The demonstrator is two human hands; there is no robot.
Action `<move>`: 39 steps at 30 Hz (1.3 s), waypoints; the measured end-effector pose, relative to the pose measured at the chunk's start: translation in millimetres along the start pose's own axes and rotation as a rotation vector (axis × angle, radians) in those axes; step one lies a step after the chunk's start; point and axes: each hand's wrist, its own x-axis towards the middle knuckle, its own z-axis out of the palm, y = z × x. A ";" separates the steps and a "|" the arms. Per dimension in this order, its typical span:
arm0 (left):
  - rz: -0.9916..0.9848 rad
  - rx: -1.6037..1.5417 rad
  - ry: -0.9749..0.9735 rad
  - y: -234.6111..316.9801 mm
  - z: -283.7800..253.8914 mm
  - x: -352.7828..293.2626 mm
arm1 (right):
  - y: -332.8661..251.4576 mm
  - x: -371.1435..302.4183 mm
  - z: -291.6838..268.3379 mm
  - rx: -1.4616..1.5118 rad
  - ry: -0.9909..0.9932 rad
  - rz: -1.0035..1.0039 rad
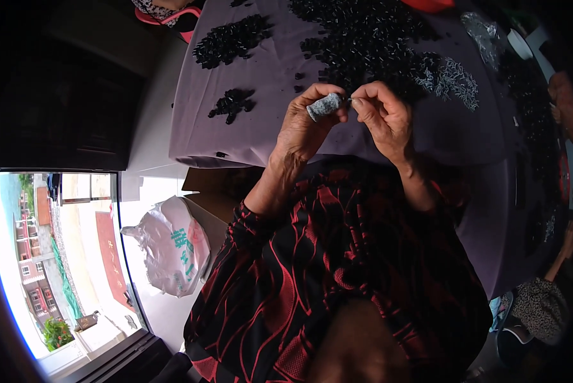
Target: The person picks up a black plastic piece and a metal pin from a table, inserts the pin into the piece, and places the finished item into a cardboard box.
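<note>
Both my hands meet above the near part of a cloth-covered table [280, 60], fingertips almost touching. My left hand [301, 127] is closed in a pinch on a small black piece [346, 99]; a grey speckled wrap [325, 107] covers one of its digits. Thumb and forefinger of my right hand [388, 121] are pressed together at that same piece. What the right fingertips hold is too small to make out. Just beyond the hands spreads a large heap of small black pieces [369, 41], with a pile of thin silvery pins [452, 83] at its right.
Two smaller groups of black pieces, a larger cluster [232, 41] and a little one [233, 104], lie on the left. A clear plastic bag [481, 38] is at the far right. Beside me on the left stand a white plastic bag [171, 249] and a cardboard box [207, 204]. Other people sit nearby.
</note>
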 end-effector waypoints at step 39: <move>0.242 -0.054 0.118 1.9 -49.4 -45.9 | 76.9 73.5 48.4 -0.689 -0.415 -0.282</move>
